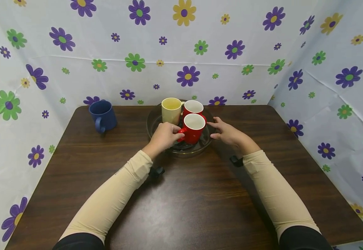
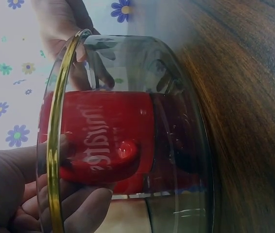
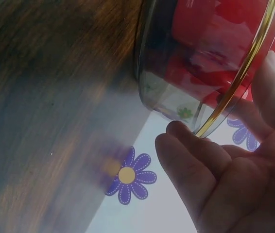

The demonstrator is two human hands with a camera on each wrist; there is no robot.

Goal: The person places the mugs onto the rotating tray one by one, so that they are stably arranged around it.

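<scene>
My left hand pinches the handle of the front red mug, which stands upright inside a clear glass bowl with a gold rim. White lettering shows on that mug through the glass in the left wrist view. My right hand is at the bowl's right side, thumb and fingers spread. In the right wrist view, its fingertips are right at the gold rim. A second red mug is behind the first, partly hidden by it. A pale yellow mug stands at the bowl's back left.
A blue mug stands on the dark wooden table at the back left, its handle facing the front. A white flowered cloth hangs behind the table and along both sides. Dark straps show below the wrists.
</scene>
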